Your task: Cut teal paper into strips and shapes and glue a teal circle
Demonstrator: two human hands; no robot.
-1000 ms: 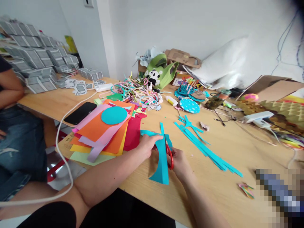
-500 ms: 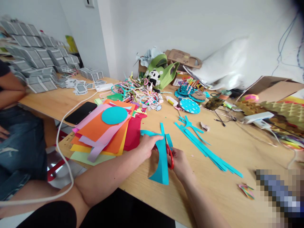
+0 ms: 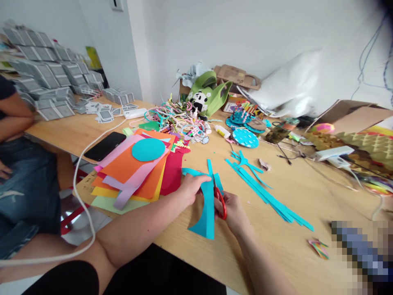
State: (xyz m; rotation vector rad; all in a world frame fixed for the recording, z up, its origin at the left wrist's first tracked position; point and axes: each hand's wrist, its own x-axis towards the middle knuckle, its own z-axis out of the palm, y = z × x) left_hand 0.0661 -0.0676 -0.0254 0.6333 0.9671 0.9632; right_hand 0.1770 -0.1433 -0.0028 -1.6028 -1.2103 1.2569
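My left hand (image 3: 194, 186) pinches a blue paper offcut (image 3: 208, 217) with a curved inner edge, thumb on top. In my right hand (image 3: 232, 207) is a pair of red-handled scissors (image 3: 221, 203), its blades lying along the paper's right side. A narrow strip stands out past the blades, partly cut from the sheet. To the right, several cut blue strips (image 3: 267, 196) lie on the table. On the left a blue paper circle (image 3: 148, 149) rests on a stack of coloured paper sheets (image 3: 123, 168). The fingers under the paper are hidden.
A black phone (image 3: 105, 146) lies beside the paper stack, with a white cable (image 3: 80, 196) running past it. Behind are a heap of coloured ribbons (image 3: 175, 116), a green bag (image 3: 211, 96) and a dotted blue disc (image 3: 245, 137). Another person's arm (image 3: 16, 112) is at far left.
The scissors' handles have shifted slightly right and tilted, away from the paper. The lower end of the blue paper has swung a little left. My left hand stays in place.
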